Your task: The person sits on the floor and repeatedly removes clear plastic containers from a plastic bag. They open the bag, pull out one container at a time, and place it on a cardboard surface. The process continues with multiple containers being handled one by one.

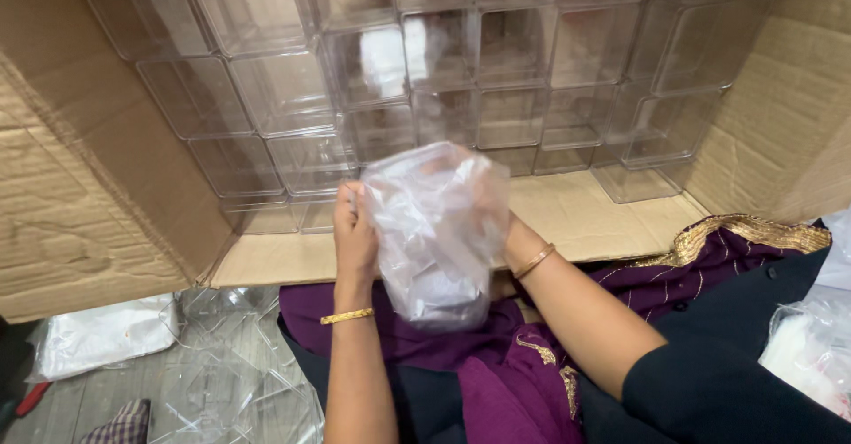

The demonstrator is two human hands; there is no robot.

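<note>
Nearest the camera, purple cloth with gold trim (496,382) is lying across the person's lap, and two forearms, each wearing a gold bangle (347,316), are reaching forward over it. The left hand (355,236) is closing its grip on the left edge of a clear plastic bag (436,231), fingers curled round the film. The right hand (492,200) is sitting behind or inside the bag, showing only as a blur through the plastic, so whether its grip is closed I cannot tell. The bag is hanging in the air between the two hands, above the lap and just in front of the box floor. It is looking crinkled and cloudy with glare, bulging at the top and sagging to a darker, rounded bottom.

Beyond the hands, a large cardboard box (97,196) is lying open on its side. Its floor flap is offering a bare strip of cardboard just behind the bag. Farther back, clear plastic boxes (514,50) are standing stacked in rows against the rear, filling most of the space. Cardboard walls are closing in at the left and right.
</note>
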